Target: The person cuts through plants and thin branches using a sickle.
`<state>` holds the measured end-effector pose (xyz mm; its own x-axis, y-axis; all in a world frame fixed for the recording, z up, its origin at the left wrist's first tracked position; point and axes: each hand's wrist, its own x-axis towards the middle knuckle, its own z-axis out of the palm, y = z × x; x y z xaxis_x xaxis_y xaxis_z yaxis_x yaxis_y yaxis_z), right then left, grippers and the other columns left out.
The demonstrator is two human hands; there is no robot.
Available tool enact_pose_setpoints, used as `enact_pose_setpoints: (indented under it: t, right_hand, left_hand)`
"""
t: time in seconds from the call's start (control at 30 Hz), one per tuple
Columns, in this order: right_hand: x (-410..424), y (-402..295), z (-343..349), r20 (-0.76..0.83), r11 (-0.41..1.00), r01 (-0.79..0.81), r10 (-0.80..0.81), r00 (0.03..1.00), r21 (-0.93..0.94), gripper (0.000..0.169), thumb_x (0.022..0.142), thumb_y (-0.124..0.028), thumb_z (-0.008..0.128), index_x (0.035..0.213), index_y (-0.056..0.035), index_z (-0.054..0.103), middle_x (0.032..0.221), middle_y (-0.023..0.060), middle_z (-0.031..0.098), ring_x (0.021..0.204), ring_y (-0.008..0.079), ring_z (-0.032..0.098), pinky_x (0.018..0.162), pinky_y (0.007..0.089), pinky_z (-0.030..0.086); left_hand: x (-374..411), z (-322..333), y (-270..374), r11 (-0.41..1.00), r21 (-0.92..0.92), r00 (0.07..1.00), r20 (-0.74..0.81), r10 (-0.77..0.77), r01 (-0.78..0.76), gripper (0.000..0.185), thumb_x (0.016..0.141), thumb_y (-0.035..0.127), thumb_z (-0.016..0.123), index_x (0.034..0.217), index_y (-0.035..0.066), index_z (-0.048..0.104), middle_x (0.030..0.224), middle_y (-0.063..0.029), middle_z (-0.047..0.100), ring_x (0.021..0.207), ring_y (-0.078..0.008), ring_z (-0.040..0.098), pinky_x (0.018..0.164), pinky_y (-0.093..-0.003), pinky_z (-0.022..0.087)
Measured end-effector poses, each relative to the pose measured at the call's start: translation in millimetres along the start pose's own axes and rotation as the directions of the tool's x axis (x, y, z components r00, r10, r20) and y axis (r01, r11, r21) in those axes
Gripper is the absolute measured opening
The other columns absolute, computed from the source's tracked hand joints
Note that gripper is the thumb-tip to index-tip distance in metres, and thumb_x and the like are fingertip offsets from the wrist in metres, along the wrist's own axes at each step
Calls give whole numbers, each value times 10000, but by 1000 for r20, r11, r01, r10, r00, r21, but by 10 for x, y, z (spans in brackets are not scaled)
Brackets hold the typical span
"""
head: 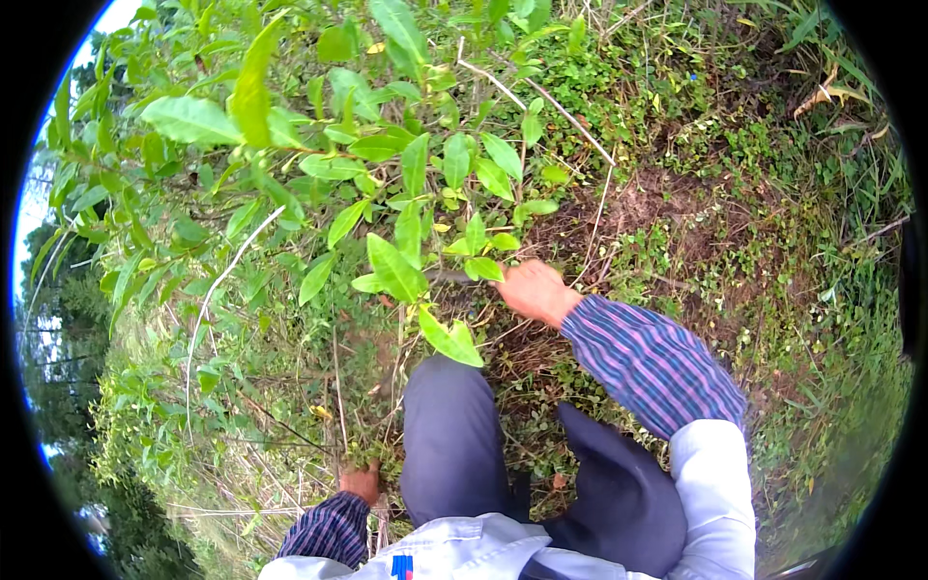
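Note:
My right hand (535, 291) is closed in a fist at mid-picture, just above the ground growth. From the fist a slender grey object (453, 277) points left and passes behind leaves; whether it is a blade or a stick is unclear. Low on the left, beside my knee, my left hand (360, 483) reaches down among weeds and thin stems (335, 406). Its fingers are hidden, so what it grips does not show. A leafy shrub (395, 268) hangs between the camera and the ground, its lowest leaves near my right hand and knee.
Bare dry twigs (569, 119) jut out above the right hand, and a pale curved stem (221, 279) arches at left. Brown soil with dry litter (660, 199) shows among low weeds. Taller grass (870, 290) lines the right side. My bent knee (453, 435) fills the lower middle.

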<state>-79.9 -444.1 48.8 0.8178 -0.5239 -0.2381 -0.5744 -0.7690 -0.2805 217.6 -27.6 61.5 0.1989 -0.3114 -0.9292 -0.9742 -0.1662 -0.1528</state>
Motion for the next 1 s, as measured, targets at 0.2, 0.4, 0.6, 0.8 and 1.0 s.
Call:
enact_pose_setpoints:
  t: [0.2, 0.4, 0.6, 0.8, 1.0]
  right_hand:
    - [-921, 657, 175, 244, 903, -430, 412, 878, 23, 264, 964, -151, 287, 983, 52, 455, 583, 64, 497, 491, 200, 526, 346, 309, 436]
    - [-4388, 869, 511, 132, 587, -748, 806, 577, -312, 317, 867, -167, 478, 1087, 60, 466, 624, 180, 596, 575, 330, 605, 497, 437, 473]
    - [-6502, -1068, 1007, 107, 453, -869, 891, 441, -197, 293, 905, -247, 477, 897, 39, 542, 558, 231, 557, 475, 396, 562, 421, 489, 441]
    - [-5799, -1976, 1282, 271, 278, -959, 920, 282, 54, 325, 904, -262, 483, 849, 43, 577, 604, 251, 576, 551, 421, 581, 487, 498, 452]
    - [-4608, -1479, 812, 252, 407, -904, 868, 428, 132, 331, 904, -266, 485, 834, 42, 582, 610, 252, 578, 563, 424, 582, 498, 499, 453]
  left_hand:
    - [-127, -840, 59, 1000, -6, 999, -42, -15, 15, 496, 866, 446, 557, 1221, 102, 521, 1066, -154, 638, 929, -293, 645, 809, -395, 520]
    - [-160, -1891, 390, 960, 196, 898, -357, 258, -198, 310, 846, 380, 595, 820, 85, 688, 826, -96, 678, 733, -224, 671, 643, -362, 537]
    - [-532, -2879, 1011, 656, 509, 223, -669, 709, -558, 361, 821, 236, 592, 1103, 15, 547, 1032, -81, 592, 990, -212, 567, 697, -340, 526]
    - [-1739, -3532, 665, 580, 773, -769, -527, 361, -257, 320, 755, 64, 619, 1072, 20, 618, 1018, -105, 636, 861, -198, 594, 732, -306, 514]
    - [-1290, -3414, -127, 927, 19, -403, -904, -145, -375, 571, 827, 206, 631, 1305, -19, 413, 1287, -235, 450, 1152, -374, 457, 968, -451, 379]
